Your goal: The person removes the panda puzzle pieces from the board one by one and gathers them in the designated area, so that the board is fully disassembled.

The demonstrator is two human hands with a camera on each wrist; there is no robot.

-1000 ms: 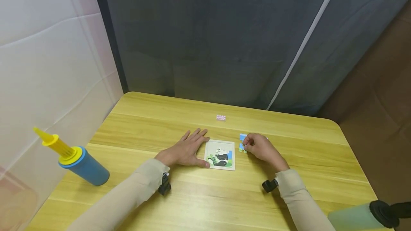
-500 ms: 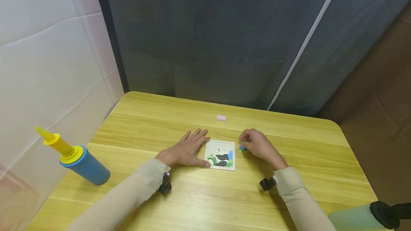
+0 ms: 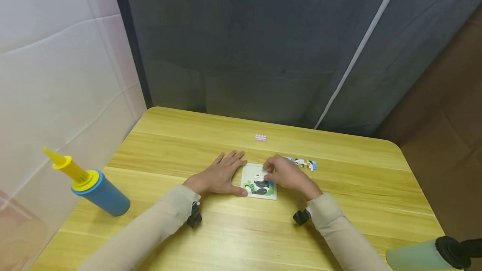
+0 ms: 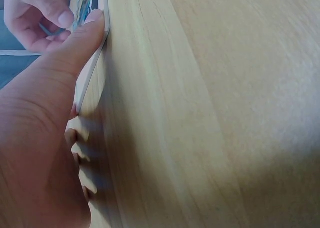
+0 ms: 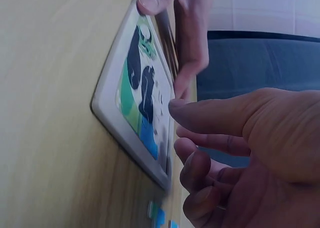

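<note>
— Holding the puzzle tray (image 3: 259,182) steady, is that what the left hand (image 3: 217,177) does?

— Yes: it lies flat on the table (image 3: 233,229), fingers straight, thumb against the tray's left edge. The right hand (image 3: 284,175) hovers over the tray's upper right, fingers curled; whether it pinches a piece I cannot tell.

— How would the tray handle?

— Thin, stiff and light, I judge; it would slide easily on smooth wood, so bracing an edge suits it. Small pieces want a fingertip pinch.

— Room around?

— Loose pieces (image 3: 304,163) lie just beyond the right hand, a pink brick (image 3: 260,137) farther back, with open wood up to the curtain.
</note>
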